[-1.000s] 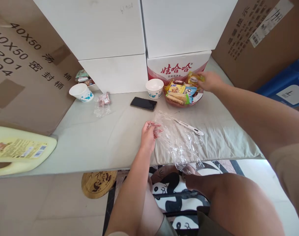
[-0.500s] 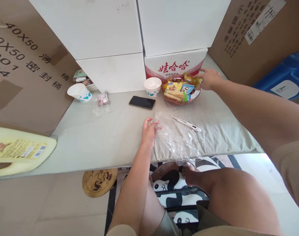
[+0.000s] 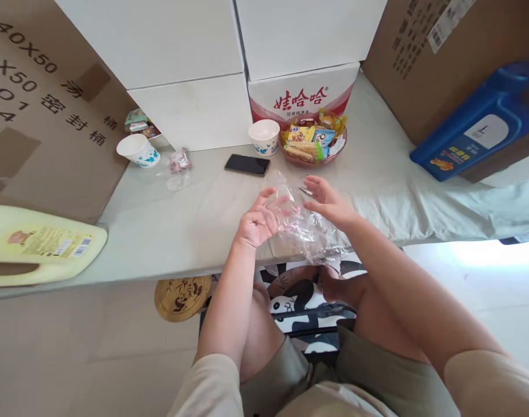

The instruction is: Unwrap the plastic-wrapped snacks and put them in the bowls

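Observation:
Near the front edge of the cloth-covered surface, my left hand (image 3: 259,222) holds a crumpled clear plastic bag (image 3: 310,234); part of the film covers its fingers. My right hand (image 3: 330,204) is open beside the bag's right side, fingers apart, with nothing seen in it. Between the hands shows the thin dark tip of a slim pen-like tool (image 3: 306,190); the rest of it is hidden by my right hand and the film. Behind the hands, a reddish bowl (image 3: 305,162) is filled with wrapped snacks (image 3: 314,139).
A black phone (image 3: 247,165) lies behind my left hand, near a paper bowl (image 3: 264,138). Further left are a second paper bowl (image 3: 139,152) and a small clear packet (image 3: 179,160). A yellow jug (image 3: 51,243), a blue bottle (image 3: 477,130) and stacked white boxes (image 3: 194,110) surround the surface.
My right hand has come back from the snack bowl to the plastic bag. My left hand has turned palm up, with the bag's film raised around its fingers. The view has shifted.

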Demonstrator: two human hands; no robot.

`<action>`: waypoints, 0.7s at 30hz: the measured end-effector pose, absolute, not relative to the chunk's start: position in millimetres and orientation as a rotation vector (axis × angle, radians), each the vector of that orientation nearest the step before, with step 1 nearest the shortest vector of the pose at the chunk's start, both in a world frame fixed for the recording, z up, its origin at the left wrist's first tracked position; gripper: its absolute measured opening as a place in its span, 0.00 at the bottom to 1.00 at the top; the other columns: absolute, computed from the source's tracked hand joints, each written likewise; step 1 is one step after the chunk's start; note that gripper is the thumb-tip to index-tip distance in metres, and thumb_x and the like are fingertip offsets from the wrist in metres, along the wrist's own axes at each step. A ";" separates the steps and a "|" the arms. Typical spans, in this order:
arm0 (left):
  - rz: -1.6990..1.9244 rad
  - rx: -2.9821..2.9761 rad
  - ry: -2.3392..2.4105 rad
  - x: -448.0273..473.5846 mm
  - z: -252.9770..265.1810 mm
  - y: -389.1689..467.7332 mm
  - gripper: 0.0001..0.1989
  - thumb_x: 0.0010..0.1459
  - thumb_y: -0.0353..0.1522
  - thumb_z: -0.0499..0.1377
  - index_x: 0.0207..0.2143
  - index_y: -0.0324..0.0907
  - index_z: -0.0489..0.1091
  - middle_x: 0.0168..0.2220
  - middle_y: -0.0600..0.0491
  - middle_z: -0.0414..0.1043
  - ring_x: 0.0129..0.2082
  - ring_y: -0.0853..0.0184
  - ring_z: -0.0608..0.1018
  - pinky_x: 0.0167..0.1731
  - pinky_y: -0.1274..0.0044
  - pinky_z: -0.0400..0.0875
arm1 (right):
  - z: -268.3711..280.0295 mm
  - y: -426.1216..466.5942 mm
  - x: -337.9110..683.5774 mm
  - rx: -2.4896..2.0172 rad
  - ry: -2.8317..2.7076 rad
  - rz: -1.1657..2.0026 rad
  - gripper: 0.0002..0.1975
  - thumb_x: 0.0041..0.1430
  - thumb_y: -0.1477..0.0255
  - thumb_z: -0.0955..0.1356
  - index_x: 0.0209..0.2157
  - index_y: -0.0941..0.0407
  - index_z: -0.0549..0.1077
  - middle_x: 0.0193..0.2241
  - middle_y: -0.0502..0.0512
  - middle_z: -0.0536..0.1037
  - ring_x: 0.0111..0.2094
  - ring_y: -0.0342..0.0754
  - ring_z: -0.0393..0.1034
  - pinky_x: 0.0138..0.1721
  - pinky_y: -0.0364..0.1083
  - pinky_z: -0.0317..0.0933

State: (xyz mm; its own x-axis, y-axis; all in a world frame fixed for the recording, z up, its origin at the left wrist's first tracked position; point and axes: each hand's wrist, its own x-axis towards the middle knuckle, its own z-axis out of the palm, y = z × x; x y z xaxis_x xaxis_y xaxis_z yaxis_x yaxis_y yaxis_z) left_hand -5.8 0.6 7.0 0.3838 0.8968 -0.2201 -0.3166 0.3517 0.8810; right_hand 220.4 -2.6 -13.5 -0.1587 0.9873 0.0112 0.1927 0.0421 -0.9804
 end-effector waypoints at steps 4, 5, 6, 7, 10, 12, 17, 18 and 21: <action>0.852 0.772 0.992 -16.3 -6.3 -6.9 0.23 0.44 0.33 0.62 0.47 0.53 0.74 0.35 0.47 0.78 0.39 0.49 0.83 0.35 0.54 0.77 | -2.3 -16.8 214.9 -1.095 -1.543 1.331 0.47 0.48 0.57 0.75 0.66 0.47 0.54 0.68 0.61 0.61 0.71 0.56 0.48 0.68 0.60 0.50; 0.842 0.750 1.034 -17.9 -9.9 -8.2 0.22 0.46 0.36 0.63 0.47 0.54 0.74 0.33 0.48 0.78 0.37 0.50 0.83 0.35 0.55 0.77 | 0.2 -20.2 214.9 -1.058 -1.563 1.364 0.46 0.47 0.58 0.76 0.65 0.48 0.55 0.64 0.61 0.66 0.69 0.56 0.54 0.65 0.59 0.55; 0.838 0.734 1.065 -18.6 -12.5 -9.0 0.21 0.48 0.39 0.63 0.48 0.55 0.74 0.32 0.48 0.77 0.35 0.50 0.83 0.34 0.55 0.77 | 2.4 -23.2 215.1 -1.032 -1.585 1.398 0.43 0.48 0.59 0.76 0.63 0.49 0.59 0.58 0.61 0.73 0.64 0.56 0.62 0.60 0.57 0.61; 0.840 0.728 1.082 -18.3 -13.9 -9.0 0.21 0.50 0.42 0.63 0.49 0.55 0.74 0.32 0.48 0.77 0.34 0.52 0.82 0.34 0.56 0.77 | 4.2 -25.6 215.5 -1.019 -1.610 1.434 0.36 0.49 0.59 0.75 0.58 0.51 0.64 0.49 0.59 0.78 0.56 0.56 0.70 0.53 0.54 0.66; 0.940 0.754 1.072 -11.1 -11.1 -2.9 0.21 0.54 0.43 0.61 0.50 0.51 0.74 0.38 0.46 0.79 0.35 0.55 0.82 0.38 0.59 0.78 | 7.7 -28.8 218.6 -1.070 -1.602 1.466 0.15 0.54 0.58 0.71 0.37 0.54 0.72 0.23 0.48 0.72 0.26 0.46 0.69 0.29 0.45 0.63; 1.073 0.724 1.075 -2.3 -6.6 5.3 0.19 0.56 0.41 0.60 0.50 0.48 0.74 0.45 0.45 0.79 0.41 0.57 0.82 0.44 0.62 0.78 | 9.0 -28.6 222.7 -1.198 -1.466 1.343 0.13 0.56 0.58 0.70 0.31 0.53 0.70 0.18 0.44 0.65 0.19 0.42 0.60 0.22 0.43 0.54; 1.142 0.514 1.079 20.7 -5.0 14.2 0.24 0.62 0.50 0.55 0.47 0.40 0.72 0.50 0.42 0.77 0.53 0.58 0.79 0.49 0.69 0.76 | 12.8 -27.9 234.2 -1.408 -1.175 0.983 0.10 0.59 0.63 0.68 0.29 0.53 0.67 0.18 0.44 0.68 0.16 0.40 0.59 0.19 0.42 0.52; 1.071 0.536 1.032 25.0 -6.6 12.0 0.26 0.61 0.52 0.55 0.47 0.40 0.71 0.52 0.41 0.77 0.54 0.56 0.79 0.49 0.68 0.76 | 13.9 -28.2 235.2 -1.408 -1.179 0.965 0.10 0.59 0.64 0.68 0.29 0.53 0.67 0.20 0.45 0.70 0.16 0.39 0.60 0.19 0.42 0.52; 0.895 0.664 0.976 37.4 -12.4 3.4 0.21 0.58 0.43 0.63 0.50 0.41 0.71 0.54 0.43 0.77 0.53 0.58 0.79 0.49 0.70 0.76 | 16.5 -29.2 235.3 -1.391 -1.196 0.971 0.09 0.59 0.66 0.69 0.28 0.53 0.67 0.23 0.46 0.73 0.16 0.38 0.61 0.18 0.41 0.53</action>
State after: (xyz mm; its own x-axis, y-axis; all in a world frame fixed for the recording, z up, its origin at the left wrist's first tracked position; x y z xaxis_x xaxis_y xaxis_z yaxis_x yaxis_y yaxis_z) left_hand 37.4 3.4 -12.4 0.2720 0.8708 -0.4096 -0.3326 0.4845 0.8091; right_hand 235.3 -29.2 16.5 0.1827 0.9824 0.0391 0.1631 0.0090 -0.9866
